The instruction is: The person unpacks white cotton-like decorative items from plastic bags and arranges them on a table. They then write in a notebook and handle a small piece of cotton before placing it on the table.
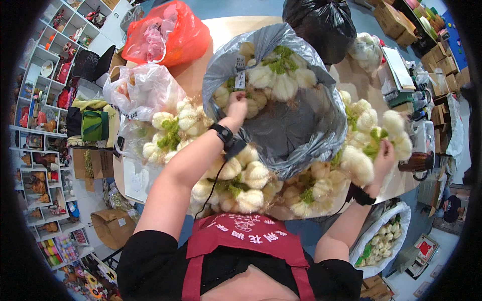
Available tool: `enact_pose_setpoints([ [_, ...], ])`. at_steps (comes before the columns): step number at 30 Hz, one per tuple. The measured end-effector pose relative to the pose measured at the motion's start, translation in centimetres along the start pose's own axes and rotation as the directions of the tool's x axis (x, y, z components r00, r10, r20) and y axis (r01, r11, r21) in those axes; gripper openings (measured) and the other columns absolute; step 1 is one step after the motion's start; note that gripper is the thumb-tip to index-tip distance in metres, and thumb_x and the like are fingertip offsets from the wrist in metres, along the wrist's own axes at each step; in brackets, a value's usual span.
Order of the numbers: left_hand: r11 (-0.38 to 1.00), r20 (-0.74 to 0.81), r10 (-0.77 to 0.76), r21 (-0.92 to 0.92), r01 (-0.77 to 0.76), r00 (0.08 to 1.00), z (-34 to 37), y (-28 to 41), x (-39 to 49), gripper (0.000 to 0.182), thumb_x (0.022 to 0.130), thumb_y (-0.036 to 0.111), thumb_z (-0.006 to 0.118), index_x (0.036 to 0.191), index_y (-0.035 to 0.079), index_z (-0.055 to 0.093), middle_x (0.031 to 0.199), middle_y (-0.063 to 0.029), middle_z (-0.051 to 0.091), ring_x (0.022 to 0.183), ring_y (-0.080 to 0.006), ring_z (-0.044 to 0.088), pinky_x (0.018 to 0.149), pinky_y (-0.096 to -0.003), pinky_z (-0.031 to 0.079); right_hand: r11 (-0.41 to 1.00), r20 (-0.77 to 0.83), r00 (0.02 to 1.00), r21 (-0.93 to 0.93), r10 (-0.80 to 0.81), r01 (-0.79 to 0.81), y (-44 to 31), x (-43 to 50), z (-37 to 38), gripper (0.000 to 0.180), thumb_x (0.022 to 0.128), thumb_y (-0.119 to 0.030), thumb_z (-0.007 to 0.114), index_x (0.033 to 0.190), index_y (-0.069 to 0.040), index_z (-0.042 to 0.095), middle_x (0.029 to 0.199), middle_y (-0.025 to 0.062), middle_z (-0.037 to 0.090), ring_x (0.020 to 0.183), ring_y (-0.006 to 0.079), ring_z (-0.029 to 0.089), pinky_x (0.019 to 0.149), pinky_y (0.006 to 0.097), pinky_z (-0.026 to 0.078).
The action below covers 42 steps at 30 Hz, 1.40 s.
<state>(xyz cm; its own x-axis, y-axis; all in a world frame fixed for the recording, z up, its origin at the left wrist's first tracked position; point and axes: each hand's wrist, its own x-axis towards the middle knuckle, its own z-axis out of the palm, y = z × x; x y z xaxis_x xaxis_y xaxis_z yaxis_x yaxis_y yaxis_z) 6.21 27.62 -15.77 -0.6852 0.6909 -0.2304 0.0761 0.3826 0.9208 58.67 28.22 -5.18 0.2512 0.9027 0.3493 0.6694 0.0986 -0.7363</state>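
Observation:
A large grey plastic bag [292, 129] stands open-mouthed before me on the table. Inside it lies a bunch of decorative garlic bulbs [283, 81] with a green top. My left hand [238, 104] reaches into the bag's left side, fingers pinched at the green top of another garlic bunch [256, 105]. To the right of the bag, my right hand [384, 153] grips a cream garlic bunch [356, 165] by its green top, raised above the table. More garlic bunches [248, 180] lie around the bag's near side and to its left [165, 131].
The wooden table [226, 26] also holds a red plastic bag [177, 35], a white plastic bag [143, 88] and a brown mug [417, 161]. A black bag [320, 28] is at the far side. Right of me, a white sack [401, 225] contains small bulbs.

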Motion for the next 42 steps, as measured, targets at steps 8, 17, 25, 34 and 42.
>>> enact_pose_setpoints([
  [8,0.952,0.337,-0.303,0.076,0.295,0.891,1.4,-4.9,13.1,0.025,0.1,0.011,0.051,0.121,0.009,0.065,0.11,-0.0057,0.062,0.096,-0.0209,0.057,0.085,-0.0336,0.046,0.873,0.552,0.833,-0.423,0.036,0.242,-0.4,0.5,8.3,0.022,0.097,-0.008,0.054,0.113,-0.001,0.066,0.112,0.0201,0.067,0.103,0.0375,0.064,0.091,0.0432,0.05],
  [17,0.875,0.333,-0.225,-0.344,0.34,0.916,1.3,0.2,8.0,0.022,0.09,0.002,0.055,0.109,-0.004,0.063,0.099,-0.009,0.065,0.084,-0.0204,0.058,0.076,-0.0332,0.045,0.92,0.664,0.712,0.386,-0.23,-0.063,-21.7,0.6,16.9,0.024,0.099,-0.007,0.058,0.122,0.001,0.062,0.098,0.0085,0.07,0.074,0.0118,0.067,0.063,0.0243,0.05],
  [25,0.938,0.559,0.114,-0.334,0.097,0.822,-22.5,4.5,-13.5,0.039,0.091,-0.001,0.052,0.129,-0.002,0.061,0.132,-0.0062,0.052,0.115,-0.016,0.058,0.092,-0.0263,0.044,0.858,0.589,0.808,-0.4,-0.03,0.323,-17.1,5.1,38.2,0.088,0.08,-0.045,0.078,0.147,-0.002,0.038,0.127,0.0267,0.062,0.118,0.0429,0.059,0.097,0.0457,0.049],
  [34,0.802,-0.376,-0.479,-0.555,0.222,0.793,-46.8,-21.4,-19.0,0.041,0.088,0.0,0.043,0.124,-0.004,0.062,0.108,-0.0113,0.069,0.072,-0.0111,0.06,0.058,-0.0217,0.042,0.885,0.502,0.836,-0.256,-0.223,0.39,-22.5,1.1,28.9,0.045,0.083,-0.042,0.069,0.11,-0.007,0.073,0.105,0.0198,0.071,0.098,0.0385,0.067,0.084,0.045,0.053],
  [42,0.926,-0.423,0.37,0.237,-0.293,0.827,-43.1,-16.1,-16.4,0.029,0.089,0.001,0.046,0.113,0.002,0.063,0.102,-0.0069,0.063,0.09,-0.0172,0.059,0.085,-0.0312,0.047,0.972,0.523,0.825,0.197,-0.214,0.128,-30.9,-9.0,12.8,0.032,0.088,-0.029,0.075,0.092,0.003,0.074,0.073,0.0068,0.069,0.067,0.0103,0.06,0.062,0.029,0.048],
])
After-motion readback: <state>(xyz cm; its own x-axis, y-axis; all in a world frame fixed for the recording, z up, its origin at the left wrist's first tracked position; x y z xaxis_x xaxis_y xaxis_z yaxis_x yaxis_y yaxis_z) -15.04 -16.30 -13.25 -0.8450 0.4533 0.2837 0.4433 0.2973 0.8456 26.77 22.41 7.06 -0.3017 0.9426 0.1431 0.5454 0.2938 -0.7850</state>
